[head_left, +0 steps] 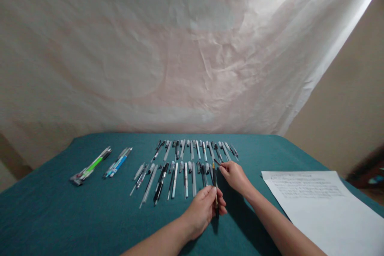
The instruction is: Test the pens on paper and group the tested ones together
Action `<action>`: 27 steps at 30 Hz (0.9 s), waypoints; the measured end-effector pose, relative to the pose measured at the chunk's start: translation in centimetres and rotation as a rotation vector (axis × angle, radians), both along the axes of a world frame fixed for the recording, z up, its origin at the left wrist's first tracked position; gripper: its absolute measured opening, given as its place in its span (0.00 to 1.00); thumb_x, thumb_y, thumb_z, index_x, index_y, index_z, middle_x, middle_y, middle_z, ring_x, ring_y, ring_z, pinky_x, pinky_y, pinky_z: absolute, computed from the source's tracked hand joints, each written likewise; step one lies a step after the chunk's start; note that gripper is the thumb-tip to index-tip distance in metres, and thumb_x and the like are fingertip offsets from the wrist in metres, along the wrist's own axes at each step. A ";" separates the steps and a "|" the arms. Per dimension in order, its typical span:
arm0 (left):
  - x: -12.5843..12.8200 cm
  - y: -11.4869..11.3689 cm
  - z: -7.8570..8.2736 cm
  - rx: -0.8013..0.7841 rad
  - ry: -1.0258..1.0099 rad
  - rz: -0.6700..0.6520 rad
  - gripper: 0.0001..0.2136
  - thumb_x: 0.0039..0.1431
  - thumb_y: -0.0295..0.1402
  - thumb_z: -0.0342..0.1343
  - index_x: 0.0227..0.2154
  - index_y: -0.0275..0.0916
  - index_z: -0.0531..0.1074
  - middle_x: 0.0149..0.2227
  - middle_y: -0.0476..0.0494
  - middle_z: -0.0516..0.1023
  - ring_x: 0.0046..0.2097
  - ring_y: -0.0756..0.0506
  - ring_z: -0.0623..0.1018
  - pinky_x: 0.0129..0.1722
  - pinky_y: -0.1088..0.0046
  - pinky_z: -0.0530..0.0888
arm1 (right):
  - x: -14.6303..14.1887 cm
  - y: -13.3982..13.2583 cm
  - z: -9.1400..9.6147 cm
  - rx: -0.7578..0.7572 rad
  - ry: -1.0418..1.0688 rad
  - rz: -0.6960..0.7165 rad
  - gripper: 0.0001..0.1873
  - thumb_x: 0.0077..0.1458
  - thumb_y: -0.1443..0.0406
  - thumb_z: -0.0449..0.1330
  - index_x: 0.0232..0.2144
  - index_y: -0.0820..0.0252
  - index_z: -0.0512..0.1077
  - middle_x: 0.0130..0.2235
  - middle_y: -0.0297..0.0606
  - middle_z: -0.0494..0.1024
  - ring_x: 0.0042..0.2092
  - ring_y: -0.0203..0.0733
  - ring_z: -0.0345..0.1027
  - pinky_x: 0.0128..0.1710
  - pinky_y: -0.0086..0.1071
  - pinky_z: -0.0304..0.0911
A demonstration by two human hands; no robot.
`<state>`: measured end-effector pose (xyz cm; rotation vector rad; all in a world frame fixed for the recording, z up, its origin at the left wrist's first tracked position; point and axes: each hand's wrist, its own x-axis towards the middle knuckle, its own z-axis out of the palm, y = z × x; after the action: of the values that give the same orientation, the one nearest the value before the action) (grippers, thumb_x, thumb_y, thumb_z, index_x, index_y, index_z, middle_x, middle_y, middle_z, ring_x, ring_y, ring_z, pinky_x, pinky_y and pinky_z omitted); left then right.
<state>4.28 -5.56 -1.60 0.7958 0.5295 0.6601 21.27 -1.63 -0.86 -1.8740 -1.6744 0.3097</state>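
My left hand (pixel 207 210) is closed around a dark pen (pixel 215 180) with a gold-coloured tip that points away from me. Close by on the right, my right hand (pixel 233 175) pinches a small dark pen cap (pixel 217 162) between thumb and fingertips. Cap and pen tip are apart. Just beyond both hands lie two rows of pens, many with their caps set beside them. The nearer row includes a thick black pen (pixel 161 184) and a white pen (pixel 186 181); the farther row includes another white pen (pixel 198 150).
A bundle of pens with a green one (pixel 95 166) lies at the left, beside a smaller bundle with a blue one (pixel 121 164). At the right rests a sheet of written paper (pixel 324 208). The green cloth (pixel 60 216) covers the table; a pale sheet (pixel 135 48) hangs behind it.
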 end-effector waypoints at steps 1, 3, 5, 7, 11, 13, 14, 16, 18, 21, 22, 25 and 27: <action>0.0 0.0 0.0 -0.003 0.001 0.004 0.14 0.53 0.42 0.53 0.30 0.34 0.64 0.26 0.47 0.70 0.26 0.51 0.71 0.30 0.73 0.65 | -0.1 -0.1 -0.1 -0.005 -0.019 -0.011 0.16 0.52 0.63 0.51 0.19 0.62 0.72 0.22 0.38 0.70 0.29 0.39 0.64 0.30 0.28 0.52; 0.0 0.0 0.0 -0.004 0.001 0.004 0.14 0.54 0.42 0.53 0.30 0.34 0.64 0.26 0.47 0.70 0.26 0.51 0.71 0.31 0.73 0.65 | -0.4 -0.4 -0.2 -0.024 -0.069 -0.044 0.15 0.51 0.64 0.51 0.19 0.62 0.72 0.24 0.39 0.71 0.30 0.39 0.64 0.31 0.28 0.52; 0.0 0.0 0.1 -0.003 -0.005 -0.001 0.14 0.53 0.42 0.53 0.30 0.34 0.64 0.26 0.47 0.70 0.26 0.51 0.71 0.31 0.73 0.65 | -0.6 -0.6 -0.3 -0.042 -0.143 -0.077 0.13 0.52 0.64 0.52 0.22 0.61 0.73 0.27 0.40 0.72 0.32 0.39 0.65 0.32 0.28 0.52; 0.0 0.1 0.0 -0.007 -0.016 -0.002 0.14 0.53 0.42 0.54 0.30 0.34 0.64 0.26 0.47 0.70 0.27 0.51 0.71 0.31 0.73 0.65 | -0.8 -0.8 -0.3 -0.058 -0.229 -0.108 0.11 0.52 0.63 0.52 0.26 0.61 0.73 0.31 0.40 0.72 0.34 0.39 0.66 0.33 0.27 0.53; 0.0 0.1 0.0 -0.031 -0.022 0.002 0.14 0.52 0.43 0.55 0.30 0.35 0.64 0.25 0.47 0.70 0.26 0.51 0.70 0.31 0.73 0.65 | -1.2 -1.1 -0.2 -0.083 -0.330 -0.129 0.10 0.53 0.61 0.53 0.28 0.60 0.71 0.34 0.39 0.71 0.34 0.39 0.67 0.32 0.27 0.54; 0.0 0.2 0.1 -0.037 -0.023 0.007 0.14 0.52 0.42 0.55 0.30 0.35 0.64 0.25 0.47 0.70 0.26 0.51 0.71 0.31 0.73 0.65 | -1.4 -1.3 -0.1 -0.087 -0.352 -0.124 0.10 0.53 0.60 0.53 0.29 0.60 0.70 0.34 0.39 0.71 0.34 0.39 0.67 0.32 0.28 0.54; 0.0 0.2 0.1 -0.039 -0.023 0.009 0.14 0.52 0.42 0.55 0.30 0.35 0.64 0.26 0.47 0.70 0.26 0.51 0.71 0.31 0.73 0.65 | -1.5 -1.4 -0.1 -0.088 -0.357 -0.121 0.10 0.53 0.59 0.53 0.29 0.60 0.70 0.34 0.39 0.71 0.34 0.39 0.67 0.32 0.28 0.54; 0.0 0.2 0.2 -0.041 -0.021 0.008 0.14 0.52 0.42 0.55 0.29 0.35 0.64 0.26 0.47 0.70 0.26 0.51 0.71 0.31 0.73 0.65 | -1.7 -1.5 0.0 -0.090 -0.365 -0.118 0.11 0.54 0.59 0.52 0.29 0.60 0.70 0.34 0.39 0.71 0.34 0.38 0.67 0.32 0.28 0.54; 0.0 0.2 0.2 -0.042 -0.014 0.009 0.14 0.51 0.42 0.55 0.29 0.35 0.64 0.25 0.47 0.70 0.26 0.51 0.71 0.31 0.73 0.65 | -1.8 -1.6 0.0 -0.088 -0.371 -0.118 0.12 0.55 0.58 0.51 0.29 0.59 0.70 0.34 0.39 0.71 0.34 0.39 0.67 0.31 0.28 0.54; 0.0 0.2 0.3 -0.042 -0.009 0.010 0.14 0.52 0.42 0.55 0.29 0.35 0.65 0.25 0.47 0.70 0.26 0.51 0.71 0.31 0.73 0.65 | -1.8 -1.6 0.0 -0.085 -0.378 -0.123 0.14 0.56 0.57 0.49 0.29 0.59 0.70 0.34 0.39 0.72 0.35 0.39 0.68 0.30 0.29 0.53; 0.0 0.2 0.3 -0.042 -0.009 0.010 0.14 0.52 0.42 0.55 0.29 0.35 0.65 0.25 0.47 0.70 0.26 0.51 0.71 0.31 0.73 0.65 | -1.8 -1.5 0.0 -0.087 -0.380 -0.125 0.15 0.56 0.57 0.49 0.29 0.59 0.70 0.34 0.39 0.72 0.35 0.39 0.68 0.30 0.29 0.53; -0.1 0.2 0.3 -0.038 -0.011 0.009 0.13 0.52 0.42 0.54 0.30 0.35 0.65 0.26 0.47 0.70 0.26 0.51 0.71 0.31 0.73 0.65 | -1.8 -1.5 0.0 -0.090 -0.381 -0.130 0.17 0.57 0.56 0.47 0.28 0.58 0.70 0.34 0.38 0.72 0.34 0.39 0.68 0.29 0.29 0.52; -0.1 0.2 0.3 -0.038 -0.012 0.008 0.13 0.53 0.42 0.54 0.30 0.35 0.64 0.26 0.47 0.70 0.26 0.51 0.71 0.31 0.73 0.65 | -1.8 -1.5 0.1 -0.088 -0.380 -0.131 0.17 0.57 0.56 0.47 0.27 0.58 0.70 0.33 0.38 0.72 0.33 0.39 0.68 0.28 0.29 0.52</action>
<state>4.22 -5.35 -1.29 0.7541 0.5331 0.6603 19.44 -3.10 -0.79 -2.2024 -1.7886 -0.0314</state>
